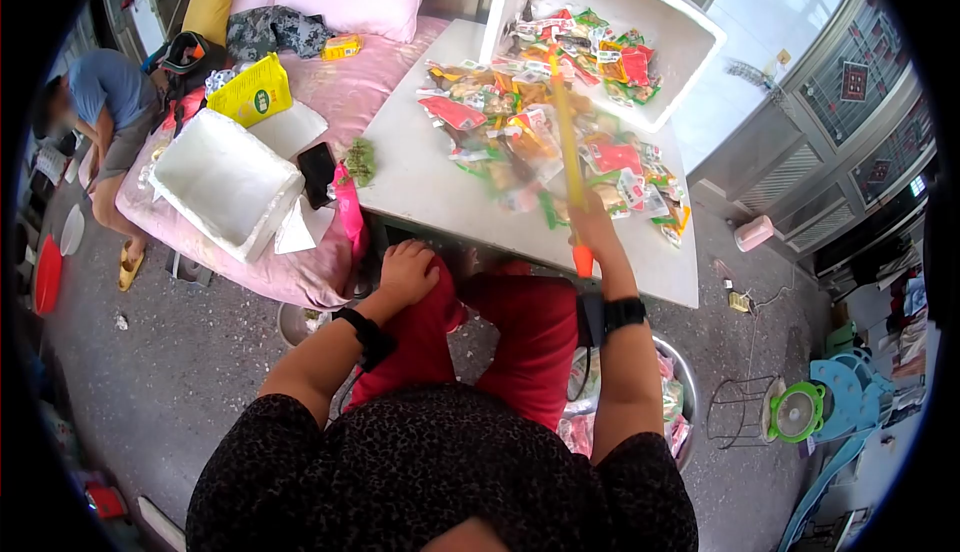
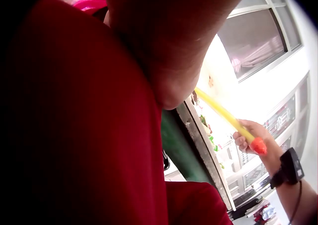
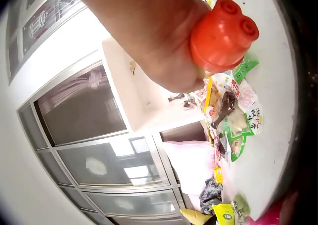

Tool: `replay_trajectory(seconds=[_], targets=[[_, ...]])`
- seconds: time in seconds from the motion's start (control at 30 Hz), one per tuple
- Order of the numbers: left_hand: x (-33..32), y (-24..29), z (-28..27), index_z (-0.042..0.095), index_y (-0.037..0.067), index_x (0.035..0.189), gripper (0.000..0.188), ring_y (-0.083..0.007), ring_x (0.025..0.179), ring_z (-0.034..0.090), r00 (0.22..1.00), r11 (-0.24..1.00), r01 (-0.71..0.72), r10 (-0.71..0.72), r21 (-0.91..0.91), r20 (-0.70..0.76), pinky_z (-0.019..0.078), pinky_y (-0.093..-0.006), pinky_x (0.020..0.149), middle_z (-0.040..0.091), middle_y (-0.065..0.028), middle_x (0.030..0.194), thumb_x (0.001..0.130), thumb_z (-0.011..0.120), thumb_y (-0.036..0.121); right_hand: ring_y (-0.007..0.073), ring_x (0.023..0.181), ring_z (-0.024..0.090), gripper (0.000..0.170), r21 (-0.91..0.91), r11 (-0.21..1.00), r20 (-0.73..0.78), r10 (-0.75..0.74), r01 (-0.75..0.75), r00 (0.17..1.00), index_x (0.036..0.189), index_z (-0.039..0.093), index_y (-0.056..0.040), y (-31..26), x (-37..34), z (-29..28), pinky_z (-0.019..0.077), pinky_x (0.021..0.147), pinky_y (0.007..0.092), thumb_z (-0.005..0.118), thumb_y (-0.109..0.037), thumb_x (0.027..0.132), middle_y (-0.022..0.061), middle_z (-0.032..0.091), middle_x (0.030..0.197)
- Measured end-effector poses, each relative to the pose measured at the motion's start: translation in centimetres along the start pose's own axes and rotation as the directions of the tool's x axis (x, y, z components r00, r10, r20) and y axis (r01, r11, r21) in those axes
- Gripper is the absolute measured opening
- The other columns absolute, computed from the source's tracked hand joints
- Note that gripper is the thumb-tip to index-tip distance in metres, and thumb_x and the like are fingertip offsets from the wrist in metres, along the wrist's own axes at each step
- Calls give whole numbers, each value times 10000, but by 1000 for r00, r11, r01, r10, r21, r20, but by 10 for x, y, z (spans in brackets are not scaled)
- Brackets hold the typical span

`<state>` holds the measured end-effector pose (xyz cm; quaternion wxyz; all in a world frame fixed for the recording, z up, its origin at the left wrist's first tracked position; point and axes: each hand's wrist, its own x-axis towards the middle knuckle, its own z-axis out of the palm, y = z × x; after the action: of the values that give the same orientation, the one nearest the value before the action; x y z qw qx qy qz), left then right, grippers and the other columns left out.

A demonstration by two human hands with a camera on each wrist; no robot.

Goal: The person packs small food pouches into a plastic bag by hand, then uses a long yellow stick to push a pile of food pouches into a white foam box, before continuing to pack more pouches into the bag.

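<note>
My right hand [image 1: 598, 232] grips a long yellow stick [image 1: 566, 137] near its orange-red end cap [image 3: 221, 38], low over the front of the white table [image 1: 410, 167]. From the hand, the stick stretches away across a spread of food packets [image 1: 535, 137] towards an open white foam box [image 1: 705, 37] lying on its side. More small packets lie inside that box. Some packets below the stick are blurred. My left hand [image 1: 408, 272] rests on the knee of my red trousers [image 1: 400, 342], fingers laid over it, holding nothing. In the left wrist view its palm side hides most fingers.
Left of the table, a pink-covered bed [image 1: 325, 117] bears another foam box [image 1: 195, 192], a phone [image 1: 317, 174] and a yellow bag [image 1: 250, 92]. A metal basin [image 1: 690, 392] of packets stands by my right leg. A person [image 1: 105, 102] bends forward at far left.
</note>
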<state>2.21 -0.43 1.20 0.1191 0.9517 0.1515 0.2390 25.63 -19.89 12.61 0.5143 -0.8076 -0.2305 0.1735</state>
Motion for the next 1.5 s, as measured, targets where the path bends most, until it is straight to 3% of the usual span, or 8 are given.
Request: replay_trajectory(seconds=[0.17, 0.3, 0.43, 0.57, 0.8, 1.03, 1.3, 1.5], targets=[[0, 0, 2, 568, 88, 856, 279, -246, 990, 456, 1000, 1000, -3, 3, -14, 28, 345, -396, 815, 533, -97, 995, 645, 538, 268, 191, 455, 519, 501, -160, 987, 49, 43, -34, 998, 1222, 300, -62, 25, -68, -12, 430, 415, 304, 474, -172, 765, 137, 532, 703], [4, 5, -1, 570, 92, 864, 286, -252, 995, 450, 998, 1000, -5, 5, 6, 60, 337, -393, 822, 529, -100, 1006, 647, 541, 275, 133, 466, 512, 486, 54, 998, 38, 16, -18, 999, 1213, 310, -42, 36, -96, -27, 426, 439, 261, 492, -121, 770, 74, 518, 663], [9, 9, 1, 568, 77, 818, 263, -251, 971, 460, 999, 1000, -22, 22, -8, 41, 344, -393, 804, 534, -99, 981, 643, 535, 271, 133, 456, 508, 450, 15, 999, -51, 46, -46, 998, 1183, 359, -52, 10, -47, -28, 429, 435, 274, 503, -126, 762, 83, 520, 663], [8, 10, 2, 563, 75, 802, 255, -247, 947, 472, 999, 1000, -19, 19, 5, 31, 350, -395, 794, 543, -102, 951, 642, 531, 270, 251, 625, 570, 459, -231, 948, -77, -241, 218, 968, 1141, 389, -2, 23, 70, -23, 467, 524, 328, 509, -187, 739, 189, 548, 867], [10, 4, 3, 571, 76, 842, 293, -251, 945, 480, 995, 999, 34, -35, 12, 93, 357, -399, 802, 546, -98, 957, 639, 552, 286, 300, 840, 546, 472, -446, 877, 63, -167, 177, 984, 1131, 371, 37, -5, 137, -2, 468, 610, 359, 491, -199, 739, 218, 533, 918], [9, 5, 1, 554, 77, 821, 276, -240, 961, 466, 997, 1000, 24, -23, -16, 74, 343, -402, 811, 542, -96, 955, 645, 532, 288, 174, 490, 508, 445, -127, 992, 59, 28, -20, 998, 1168, 340, -51, 14, 33, -16, 434, 384, 291, 501, -160, 769, 103, 514, 729], [9, 7, 2, 555, 78, 816, 263, -240, 960, 465, 998, 1000, 7, -6, -12, 68, 343, -400, 808, 543, -94, 955, 643, 540, 276, 135, 435, 487, 495, 101, 984, 153, 130, -147, 980, 1228, 284, -65, 24, -113, -42, 403, 403, 257, 481, -95, 774, 62, 488, 619], [10, 9, 3, 556, 77, 817, 259, -244, 957, 466, 998, 1000, -16, 17, -9, 68, 344, -400, 805, 541, -97, 959, 647, 534, 271, 122, 453, 484, 502, 140, 986, 111, 72, -88, 991, 1234, 281, -78, 16, -91, -33, 399, 393, 249, 487, -83, 776, 46, 478, 625]])
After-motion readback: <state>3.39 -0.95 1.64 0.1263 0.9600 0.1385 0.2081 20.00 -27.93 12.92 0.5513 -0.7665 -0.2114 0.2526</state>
